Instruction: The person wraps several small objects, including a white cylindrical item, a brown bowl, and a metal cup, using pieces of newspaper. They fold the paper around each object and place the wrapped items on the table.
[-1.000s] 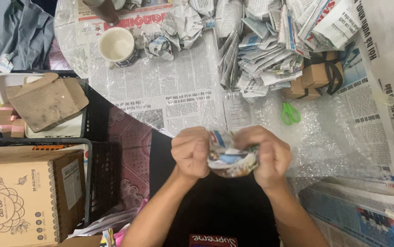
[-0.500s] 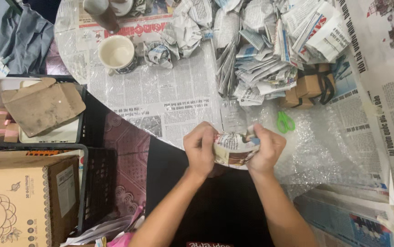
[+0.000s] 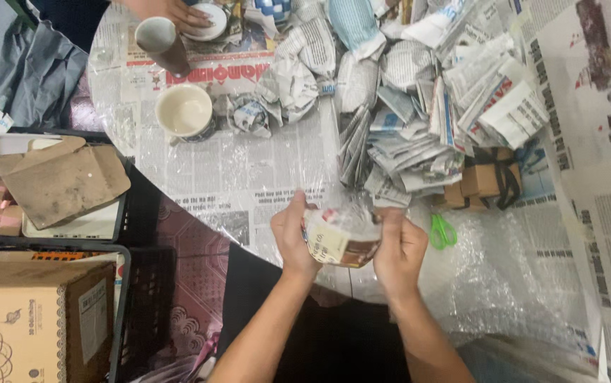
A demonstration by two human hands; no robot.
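Bundle: your newspaper-wrapped bundle (image 3: pixel 339 240) sat between both hands, near the green scissors (image 3: pixel 442 231).
Left hand (image 3: pixel 292 237): grasped the bundle's left side.
Right hand (image 3: pixel 399 248): clasped its right side.

2 cups: white cup (image 3: pixel 185 112), metal cup (image 3: pixel 161 44); 1 green scissors (image 3: pixel 442 232); 1 cardboard box (image 3: pixel 32 323).

Glossy printed-paper bundle (image 3: pixel 341 241), matt ceramic cup (image 3: pixel 185 113), crinkly bubble wrap (image 3: pixel 504 276)

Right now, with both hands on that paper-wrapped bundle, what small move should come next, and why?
Probably press the loose paper flat against the bundle. The left hand and right hand grip its two sides at the table's edge, and the top wrap looks crumpled, not yet smoothed.
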